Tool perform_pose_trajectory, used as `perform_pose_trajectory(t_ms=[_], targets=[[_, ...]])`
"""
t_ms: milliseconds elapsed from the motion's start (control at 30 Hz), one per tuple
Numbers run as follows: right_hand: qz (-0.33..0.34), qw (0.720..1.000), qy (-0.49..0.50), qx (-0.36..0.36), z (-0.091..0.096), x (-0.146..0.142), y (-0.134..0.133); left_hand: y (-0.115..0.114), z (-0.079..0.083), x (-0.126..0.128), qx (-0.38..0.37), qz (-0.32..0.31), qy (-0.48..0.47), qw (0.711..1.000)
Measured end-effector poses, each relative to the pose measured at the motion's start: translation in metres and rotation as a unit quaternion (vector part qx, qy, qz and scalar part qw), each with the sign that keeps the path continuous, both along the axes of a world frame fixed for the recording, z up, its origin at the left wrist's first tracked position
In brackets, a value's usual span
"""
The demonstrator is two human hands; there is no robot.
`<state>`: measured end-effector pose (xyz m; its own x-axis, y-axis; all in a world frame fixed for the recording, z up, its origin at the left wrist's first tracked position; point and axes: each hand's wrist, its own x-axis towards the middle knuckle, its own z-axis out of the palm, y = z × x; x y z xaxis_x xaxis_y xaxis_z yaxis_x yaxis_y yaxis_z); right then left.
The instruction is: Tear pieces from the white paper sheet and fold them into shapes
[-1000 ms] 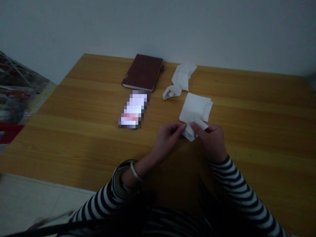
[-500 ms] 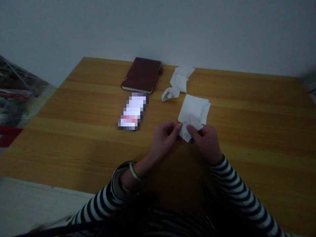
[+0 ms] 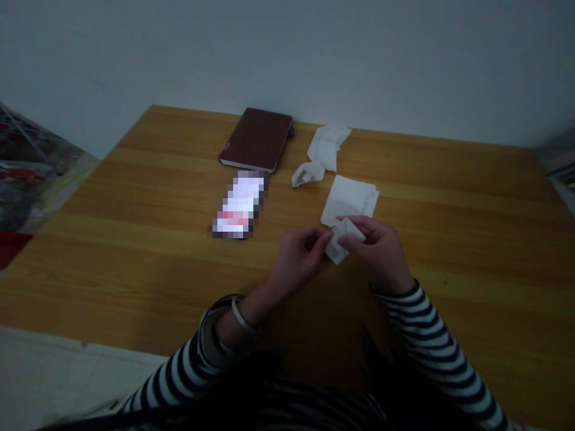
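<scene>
A small folded piece of white paper (image 3: 340, 246) with creases and faint printing is held up between my two hands. My left hand (image 3: 302, 251) pinches its left edge between thumb and fingers. On the other side my right hand (image 3: 383, 248) grips it, thumb on the near face and fingers behind the upper edge. Just beyond the hands lie flat lined sheets (image 3: 350, 197) with writing along their right side. The undersides of the fingers are hidden.
A dark brown notebook (image 3: 258, 139) lies near the wall, with a phone (image 3: 240, 205), its lit screen pixelated, in front of it. Folded paper pieces (image 3: 324, 146) and a crumpled paper shape (image 3: 308, 173) rest right of the notebook on the wooden table (image 3: 135, 239).
My right hand's fingers have moved up over the top edge of the folded paper, and the paper has turned slightly. My left hand keeps its pinch. The view has shifted a little.
</scene>
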<state>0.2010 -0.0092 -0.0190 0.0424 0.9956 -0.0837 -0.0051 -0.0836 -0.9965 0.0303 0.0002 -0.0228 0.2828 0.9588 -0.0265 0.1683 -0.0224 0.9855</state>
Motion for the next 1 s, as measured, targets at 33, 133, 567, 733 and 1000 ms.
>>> perform_pose_trajectory(t_ms=[33, 133, 567, 733, 1000], targets=[[-0.018, 1.000, -0.010, -0.007, 0.000, -0.001, -0.001, -0.002, -0.001, 0.001, 0.011, -0.013, 0.018, 1.000], [-0.095, 0.993, -0.067, 0.001, -0.001, -0.005, -0.003, -0.008, -0.001, 0.005, 0.035, -0.048, 0.047, 0.997], [-0.129, 0.968, -0.170, 0.129, -0.008, -0.016, -0.008, 0.003, -0.004, 0.002, -0.023, 0.035, -0.047, 0.998], [-0.120, 0.829, -0.372, 0.399, -0.016, -0.009, -0.011, 0.002, -0.001, 0.007, -0.185, 0.044, -0.196, 0.962], [-0.015, 0.753, -0.501, 0.427, -0.010, -0.012, -0.007, 0.009, 0.006, -0.007, -0.277, 0.005, -0.306, 0.911]])
